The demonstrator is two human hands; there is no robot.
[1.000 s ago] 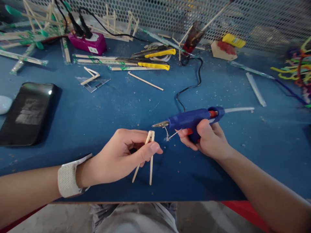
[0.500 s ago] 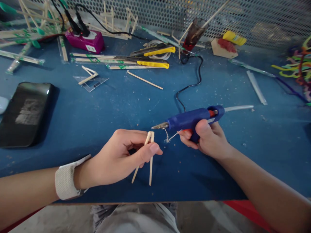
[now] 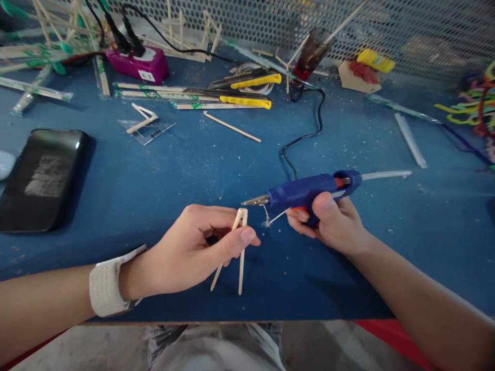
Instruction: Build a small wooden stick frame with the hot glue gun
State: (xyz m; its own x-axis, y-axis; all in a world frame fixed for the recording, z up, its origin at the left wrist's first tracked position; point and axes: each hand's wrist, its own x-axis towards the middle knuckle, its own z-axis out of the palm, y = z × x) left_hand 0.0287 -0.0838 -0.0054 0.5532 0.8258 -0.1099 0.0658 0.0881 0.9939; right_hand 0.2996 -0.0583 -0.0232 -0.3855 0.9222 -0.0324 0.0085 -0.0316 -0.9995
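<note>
Between the thumb and fingers of my left hand (image 3: 204, 250) is a pair of wooden sticks (image 3: 242, 268), joined at the top in a narrow upside-down V. My right hand (image 3: 336, 224) is wrapped round a blue hot glue gun (image 3: 303, 193), with fingers at its orange trigger. The metal nozzle (image 3: 256, 200) points left, just above the joined top of the sticks; whether it touches them I cannot tell. A clear glue stick (image 3: 386, 175) juts from the gun's back end. Under the nozzle is a thin wire stand (image 3: 266, 219) with strands of glue on it.
Beyond my hands lie a loose stick (image 3: 232, 127), a bent stick piece (image 3: 143, 119) on a clear set square, and yellow-black utility knives (image 3: 245, 101). The gun's black cord (image 3: 319, 118) runs back. A purple power adapter (image 3: 137, 64) stands back left, a black case-like box (image 3: 40, 180) at left.
The view has shifted very slightly. My hands, the joined sticks and the glue gun keep nearly the same places; a little more glue stick shows behind the gun.
</note>
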